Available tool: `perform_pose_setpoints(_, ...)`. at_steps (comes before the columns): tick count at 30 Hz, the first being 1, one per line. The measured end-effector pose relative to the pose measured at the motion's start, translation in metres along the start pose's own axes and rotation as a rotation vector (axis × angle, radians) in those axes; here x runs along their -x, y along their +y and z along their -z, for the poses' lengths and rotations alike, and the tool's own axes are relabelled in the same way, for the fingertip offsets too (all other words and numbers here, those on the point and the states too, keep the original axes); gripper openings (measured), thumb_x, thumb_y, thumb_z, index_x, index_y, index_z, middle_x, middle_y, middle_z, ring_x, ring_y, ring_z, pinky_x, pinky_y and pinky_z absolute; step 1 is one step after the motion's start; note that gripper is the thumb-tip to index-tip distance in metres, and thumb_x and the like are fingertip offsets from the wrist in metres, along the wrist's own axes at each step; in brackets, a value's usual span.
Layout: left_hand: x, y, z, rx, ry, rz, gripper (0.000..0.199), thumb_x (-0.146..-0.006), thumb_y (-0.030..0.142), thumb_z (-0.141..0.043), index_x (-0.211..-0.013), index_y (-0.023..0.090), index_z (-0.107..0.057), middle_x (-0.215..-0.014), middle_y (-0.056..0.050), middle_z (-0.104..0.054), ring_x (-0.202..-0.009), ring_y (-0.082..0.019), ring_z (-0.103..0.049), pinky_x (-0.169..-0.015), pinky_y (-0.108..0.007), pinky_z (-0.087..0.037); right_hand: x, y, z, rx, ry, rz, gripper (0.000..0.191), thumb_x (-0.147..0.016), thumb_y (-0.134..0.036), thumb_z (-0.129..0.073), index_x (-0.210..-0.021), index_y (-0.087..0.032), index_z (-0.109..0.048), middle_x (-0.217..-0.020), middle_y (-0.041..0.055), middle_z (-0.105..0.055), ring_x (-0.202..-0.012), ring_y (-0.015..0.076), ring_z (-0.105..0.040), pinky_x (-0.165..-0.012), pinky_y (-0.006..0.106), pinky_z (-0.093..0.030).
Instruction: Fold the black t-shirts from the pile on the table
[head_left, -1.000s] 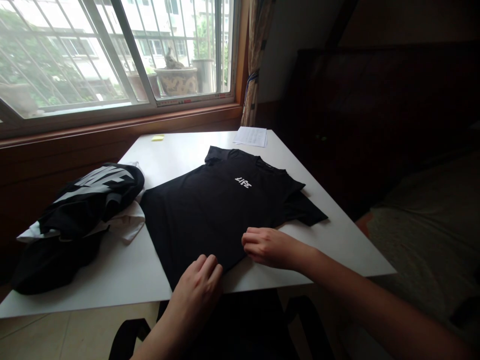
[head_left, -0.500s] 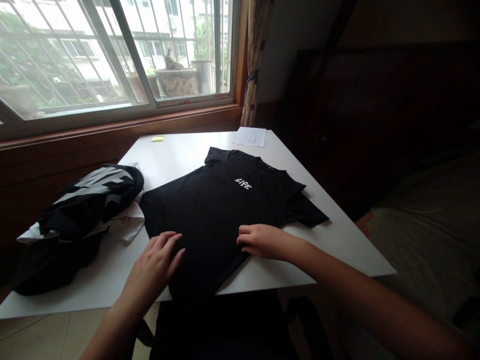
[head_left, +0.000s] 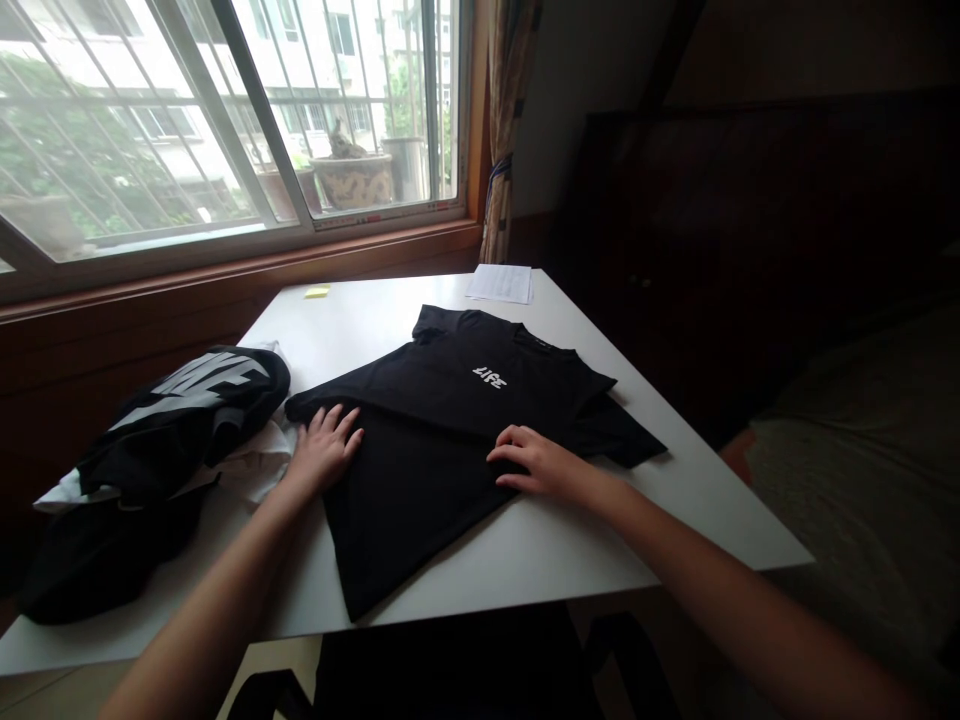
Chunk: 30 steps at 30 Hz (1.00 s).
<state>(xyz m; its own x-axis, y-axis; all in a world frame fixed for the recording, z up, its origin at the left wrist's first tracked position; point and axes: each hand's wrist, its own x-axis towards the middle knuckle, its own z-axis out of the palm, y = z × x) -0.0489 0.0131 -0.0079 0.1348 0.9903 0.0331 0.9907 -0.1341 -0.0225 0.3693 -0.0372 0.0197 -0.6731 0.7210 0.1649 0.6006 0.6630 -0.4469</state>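
Observation:
A black T-shirt with a small white print lies spread on the white table, its neckline toward the far right. My left hand rests with fingers spread on the shirt's left edge, near the hem. On the shirt's near side, below the print, lies my right hand, its fingers slightly bent and apart, palm down. A ridge of fabric runs across the shirt between the hands.
A pile of black and white clothes sits on the table's left side. Papers and a yellow note lie at the far edge of the table. Behind are a barred window and a curtain.
My left hand has moved up and away, to the shirt's left edge, and its fingers have spread. My right hand has shifted slightly right and opened. The shirt's near-left part has changed shape.

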Motion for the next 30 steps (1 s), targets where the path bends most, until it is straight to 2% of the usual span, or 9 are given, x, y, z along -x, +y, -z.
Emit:
perform_pose_setpoints(5,-0.039,-0.015,-0.002,0.01,-0.012,-0.005,0.058,-0.104,0.048,-0.028,-0.156,0.025,-0.038,-0.165,-0.011,-0.031,-0.152,-0.037,-0.021,-0.118,-0.061,-0.023,-0.007,0.012,-0.005,0.042,0.094,-0.047,0.035,-0.093,-0.034,-0.068,-0.127,-0.027,-0.067,-0.123,0.0083,-0.06,-0.114,0.0236,-0.055,-0.104,0.043,-0.048)
perform_pose_setpoints(11,-0.083,-0.031,0.004,-0.016,-0.036,0.0,0.055,-0.105,0.042,-0.026,-0.156,0.023,-0.037,-0.164,-0.012,-0.032,-0.152,-0.034,-0.023,-0.117,-0.056,-0.024,-0.038,0.016,-0.018,0.074,0.169,-0.05,0.036,-0.094,-0.033,-0.067,-0.129,-0.026,-0.066,-0.128,0.009,-0.06,-0.118,0.0238,-0.052,-0.108,0.045,-0.045)
perform_pose_setpoints(14,-0.093,-0.034,0.01,-0.074,0.056,-0.008,0.053,-0.105,0.037,-0.028,-0.154,0.02,-0.04,-0.16,-0.013,-0.04,-0.149,-0.033,-0.029,-0.116,-0.055,-0.026,-0.051,0.014,-0.018,0.093,0.176,-0.063,0.034,-0.093,-0.031,-0.068,-0.126,-0.025,-0.068,-0.126,0.0096,-0.061,-0.116,0.0239,-0.053,-0.106,0.044,-0.046)
perform_pose_setpoints(16,-0.091,-0.033,0.016,-0.111,0.143,-0.032,0.051,-0.104,0.033,-0.032,-0.151,0.019,-0.045,-0.153,-0.014,-0.047,-0.142,-0.033,-0.037,-0.114,-0.053,-0.028,-0.055,0.01,-0.015,0.085,0.155,-0.063,0.03,-0.091,-0.029,-0.07,-0.121,-0.023,-0.07,-0.119,0.0093,-0.062,-0.112,0.0231,-0.056,-0.102,0.041,-0.048)
perform_pose_setpoints(18,-0.081,-0.027,0.024,-0.121,0.194,-0.081,0.046,-0.1,0.029,-0.038,-0.142,0.019,-0.055,-0.144,-0.014,-0.054,-0.132,-0.032,-0.045,-0.11,-0.049,-0.034,-0.055,0.005,-0.011,0.051,0.105,-0.054,0.022,-0.09,-0.025,-0.071,-0.112,-0.021,-0.072,-0.111,0.008,-0.064,-0.104,0.0208,-0.06,-0.094,0.035,-0.051)
perform_pose_setpoints(21,-0.051,-0.011,0.037,-0.04,0.162,-0.214,0.032,-0.097,0.028,-0.045,-0.118,0.021,-0.068,-0.126,-0.012,-0.061,-0.116,-0.03,-0.053,-0.098,-0.041,-0.044,-0.051,-0.002,-0.004,0.009,0.012,-0.039,0.012,-0.09,-0.022,-0.07,-0.102,-0.019,-0.074,-0.103,0.0052,-0.065,-0.088,0.0161,-0.064,-0.082,0.027,-0.051)
perform_pose_setpoints(24,-0.008,0.01,0.048,0.147,0.027,-0.373,0.023,-0.098,0.031,-0.05,-0.106,0.023,-0.07,-0.111,-0.009,-0.064,-0.101,-0.024,-0.058,-0.088,-0.034,-0.049,-0.051,-0.007,0.0,0.031,-0.049,-0.012,0.009,-0.091,-0.021,-0.069,-0.096,-0.02,-0.076,-0.097,0.0033,-0.067,-0.084,0.0146,-0.066,-0.077,0.024,-0.049)
perform_pose_setpoints(26,0.022,0.024,0.055,0.225,-0.081,-0.441,0.018,-0.095,0.029,-0.056,-0.106,0.023,-0.069,-0.11,-0.007,-0.063,-0.098,-0.02,-0.06,-0.087,-0.03,-0.05,-0.054,-0.01,0.0,0.059,-0.086,0.008,0.009,-0.09,-0.02,-0.069,-0.093,-0.02,-0.077,-0.095,0.0028,-0.068,-0.082,0.0143,-0.066,-0.075,0.023,-0.048)
perform_pose_setpoints(30,0.065,0.041,0.068,0.23,-0.209,-0.426,0.013,-0.092,0.018,-0.057,-0.1,0.02,-0.066,-0.105,-0.006,-0.061,-0.091,-0.017,-0.063,-0.081,-0.027,-0.049,-0.068,-0.017,0.001,0.139,-0.182,0.049,0.008,-0.088,-0.02,-0.071,-0.089,-0.021,-0.078,-0.091,0.002,-0.07,-0.078,0.0138,-0.065,-0.068,0.023,-0.044)
